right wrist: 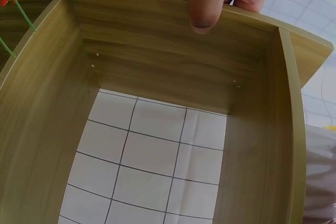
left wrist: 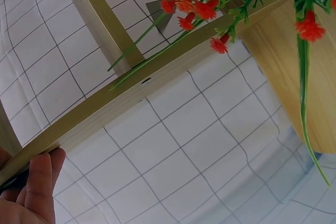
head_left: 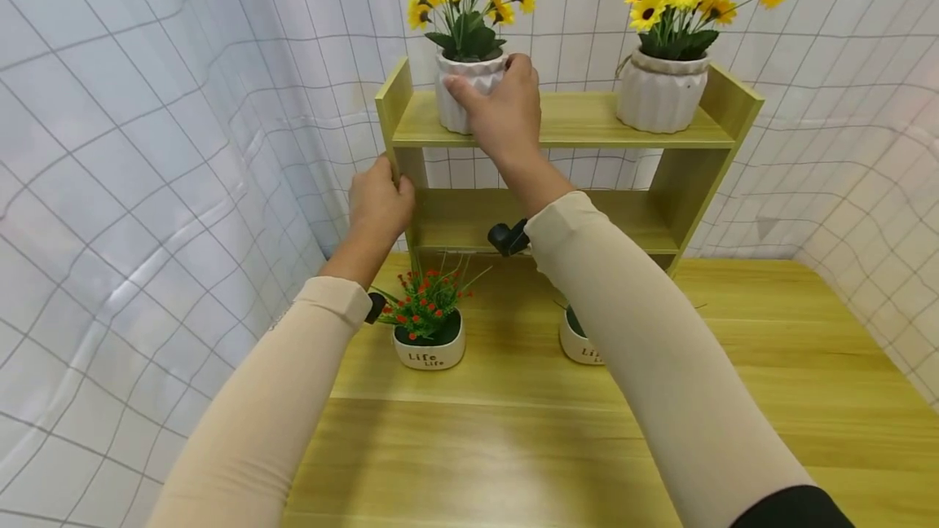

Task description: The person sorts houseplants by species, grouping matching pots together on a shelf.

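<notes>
Holding the white sunflower pot (head_left: pixel 451 104) at the left end of the wooden shelf unit's (head_left: pixel 575 116) top board is the right hand (head_left: pixel 506 108) — fingers curled round its side, thumb across the front. Left hand (head_left: pixel 381 200) has the shelf unit's left side panel (right wrist: pixel 157 51) pinched, thumb inside. Another sunflower pot (head_left: pixel 660 94) is top right of the shelf unit; a red-flowered "Life" planter (head_left: pixel 431 351) sits on the tabletop (head_left: pixel 469 438) before it.
</notes>
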A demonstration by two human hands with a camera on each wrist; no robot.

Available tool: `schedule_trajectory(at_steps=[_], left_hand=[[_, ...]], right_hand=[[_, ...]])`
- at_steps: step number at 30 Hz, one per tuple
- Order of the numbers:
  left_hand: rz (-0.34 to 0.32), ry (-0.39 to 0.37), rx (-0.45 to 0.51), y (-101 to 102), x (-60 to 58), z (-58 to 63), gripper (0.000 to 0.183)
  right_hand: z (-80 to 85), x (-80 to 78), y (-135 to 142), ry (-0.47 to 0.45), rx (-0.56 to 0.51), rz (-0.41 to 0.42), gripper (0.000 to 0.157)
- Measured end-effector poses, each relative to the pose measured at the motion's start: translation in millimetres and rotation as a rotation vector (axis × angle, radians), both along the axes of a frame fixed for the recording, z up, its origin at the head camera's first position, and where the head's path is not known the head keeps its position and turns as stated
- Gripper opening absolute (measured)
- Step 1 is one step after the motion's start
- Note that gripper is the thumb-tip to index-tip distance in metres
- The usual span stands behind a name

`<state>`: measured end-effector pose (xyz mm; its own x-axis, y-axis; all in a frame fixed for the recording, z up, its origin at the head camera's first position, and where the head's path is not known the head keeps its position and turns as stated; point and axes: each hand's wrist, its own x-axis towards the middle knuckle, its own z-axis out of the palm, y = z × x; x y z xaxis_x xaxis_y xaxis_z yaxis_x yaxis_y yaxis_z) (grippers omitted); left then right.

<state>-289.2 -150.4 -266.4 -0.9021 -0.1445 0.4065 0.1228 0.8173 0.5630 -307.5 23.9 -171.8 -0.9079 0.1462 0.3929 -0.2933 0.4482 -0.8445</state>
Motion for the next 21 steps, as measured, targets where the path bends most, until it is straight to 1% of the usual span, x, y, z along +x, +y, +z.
schedule_trajectory(at_steps=[2, 4, 9, 11, 16, 21], left_hand=[[-0.001, -0.011, -0.002, 0.4, -0.7, -0.7, 0.024], [-0.002, -0.015, -0.003, 0.7, -1.4, -0.8, 0.024], [0.001, -0.010, 0.009, 1.3, -1.5, 0.5, 0.024], [0.003, -0.009, 0.012, 1.4, -1.1, 1.1, 0.024], [-0.002, 0.002, 0.006, 1.4, -1.5, 1.0, 0.025], [-0.001, 0.003, 0.007, 1.0, -1.4, -1.1, 0.026]], right_hand=[[-1.0, -0.4, -0.2, 0.000, 0.018, -0.011, 0.082], [-1.6, -0.3, 0.7, 0.000, 0.007, -0.005, 0.084], [-4.0, 7.0, 7.5, 0.038, -0.095, 0.060, 0.089], [-6.4, 13.8, 11.8, 0.067, -0.108, 0.073, 0.087], [-16.9, 35.0, 23.6, 0.121, -0.102, 0.078, 0.077], [-32.7, 54.7, 31.2, 0.175, -0.133, 0.132, 0.073]])
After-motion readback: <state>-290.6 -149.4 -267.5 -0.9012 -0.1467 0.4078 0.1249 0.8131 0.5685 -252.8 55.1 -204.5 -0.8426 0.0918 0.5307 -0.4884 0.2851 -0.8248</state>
